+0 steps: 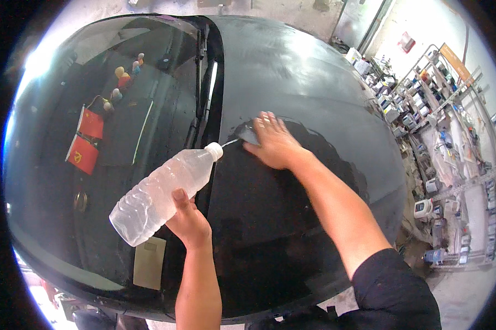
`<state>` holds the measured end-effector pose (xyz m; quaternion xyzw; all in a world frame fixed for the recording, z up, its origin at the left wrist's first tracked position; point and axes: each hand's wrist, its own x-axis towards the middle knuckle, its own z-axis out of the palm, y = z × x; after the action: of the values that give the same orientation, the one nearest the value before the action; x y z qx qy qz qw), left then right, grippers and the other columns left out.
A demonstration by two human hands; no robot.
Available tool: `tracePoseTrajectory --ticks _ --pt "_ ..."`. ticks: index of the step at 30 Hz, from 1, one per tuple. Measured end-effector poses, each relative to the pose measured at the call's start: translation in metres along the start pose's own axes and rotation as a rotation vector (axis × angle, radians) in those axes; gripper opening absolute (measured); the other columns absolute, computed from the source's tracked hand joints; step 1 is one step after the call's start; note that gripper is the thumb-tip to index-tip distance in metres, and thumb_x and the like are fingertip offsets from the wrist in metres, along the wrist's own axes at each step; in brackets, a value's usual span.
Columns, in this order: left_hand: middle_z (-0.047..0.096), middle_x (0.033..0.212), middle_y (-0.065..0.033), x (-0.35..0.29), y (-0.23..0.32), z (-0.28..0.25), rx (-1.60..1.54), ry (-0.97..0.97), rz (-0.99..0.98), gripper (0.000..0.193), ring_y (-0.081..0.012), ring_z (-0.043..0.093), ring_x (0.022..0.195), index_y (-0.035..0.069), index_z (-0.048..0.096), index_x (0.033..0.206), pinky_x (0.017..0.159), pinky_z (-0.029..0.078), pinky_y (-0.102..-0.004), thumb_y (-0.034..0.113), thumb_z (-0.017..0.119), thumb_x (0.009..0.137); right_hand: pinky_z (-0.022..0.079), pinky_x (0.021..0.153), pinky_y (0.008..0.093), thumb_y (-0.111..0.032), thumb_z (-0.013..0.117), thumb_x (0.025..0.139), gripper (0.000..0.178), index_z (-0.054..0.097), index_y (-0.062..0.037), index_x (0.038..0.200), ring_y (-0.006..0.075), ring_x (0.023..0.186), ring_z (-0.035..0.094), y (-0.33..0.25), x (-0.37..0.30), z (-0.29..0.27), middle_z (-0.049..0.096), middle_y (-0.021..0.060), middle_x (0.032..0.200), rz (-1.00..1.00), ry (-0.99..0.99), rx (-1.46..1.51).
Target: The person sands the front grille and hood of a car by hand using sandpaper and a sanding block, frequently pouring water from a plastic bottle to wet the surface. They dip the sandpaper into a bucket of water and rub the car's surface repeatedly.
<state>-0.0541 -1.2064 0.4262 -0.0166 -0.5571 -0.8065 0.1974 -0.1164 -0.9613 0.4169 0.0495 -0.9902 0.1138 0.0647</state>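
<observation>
My left hand (190,221) is wrapped round a clear plastic bottle (162,192), tilted with its white cap (214,150) toward the upper right. A thin stream of water (231,142) runs from the cap toward my right hand (275,144). That hand lies with fingers stretched over a small grey pad (248,134), pressing it on the dark car hood (319,104). Most of the pad is hidden under the palm and fingers, and its exact kind cannot be made out. Around and below the hand the hood looks wet and darker; farther off it is dull grey.
Left of the hood is the windshield (165,82), with a wiper (195,118) along its edge. Small figurines (124,81) and red flags (87,140) show behind the glass. Cluttered metal shelves (446,137) stand along the wall at right.
</observation>
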Motion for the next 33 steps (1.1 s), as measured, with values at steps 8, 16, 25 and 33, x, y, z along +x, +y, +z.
tracePoseTrajectory --ticks 8,16,25,33 --pt "0.044 0.136 -0.0178 0.004 -0.006 -0.018 0.038 0.023 0.113 0.073 -0.0343 0.052 0.123 0.002 0.024 0.143 0.102 0.046 -0.0469 0.040 0.061 0.094 0.017 0.118 0.0492 -0.039 0.055 0.090 0.077 0.028 0.0081 0.145 0.0398 0.145 0.019 -0.084 -0.080 0.001 0.023 0.0275 0.154 -0.510 -0.175 0.002" --pt "0.043 0.138 -0.0166 -0.001 -0.005 -0.007 0.035 0.021 0.074 0.076 -0.0331 0.050 0.125 0.003 0.024 0.144 0.103 0.045 -0.0456 0.042 0.063 0.092 0.018 0.118 0.0481 -0.044 0.052 0.091 0.077 0.030 0.0098 0.142 0.0412 0.144 0.020 -0.064 0.008 0.020 0.023 0.0299 0.152 -0.357 -0.052 -0.039" --pt "0.042 0.138 -0.0164 -0.004 -0.004 -0.011 0.050 0.010 0.072 0.081 -0.0287 0.048 0.124 -0.001 0.023 0.144 0.106 0.039 -0.0408 0.047 0.063 0.092 0.016 0.119 0.0472 -0.046 0.049 0.093 0.077 0.028 0.0059 0.146 0.0355 0.147 0.016 -0.071 0.011 0.006 0.019 0.0240 0.156 -0.367 -0.181 -0.013" --pt "0.045 0.133 -0.0151 0.003 -0.001 -0.013 0.050 0.071 0.095 0.078 -0.0267 0.049 0.121 -0.001 0.028 0.141 0.100 0.043 -0.0372 0.047 0.064 0.091 0.016 0.119 0.0463 -0.047 0.040 0.098 0.069 0.036 0.0054 0.143 0.0346 0.146 0.020 -0.065 0.045 0.033 0.027 0.0230 0.154 -0.373 -0.023 0.001"
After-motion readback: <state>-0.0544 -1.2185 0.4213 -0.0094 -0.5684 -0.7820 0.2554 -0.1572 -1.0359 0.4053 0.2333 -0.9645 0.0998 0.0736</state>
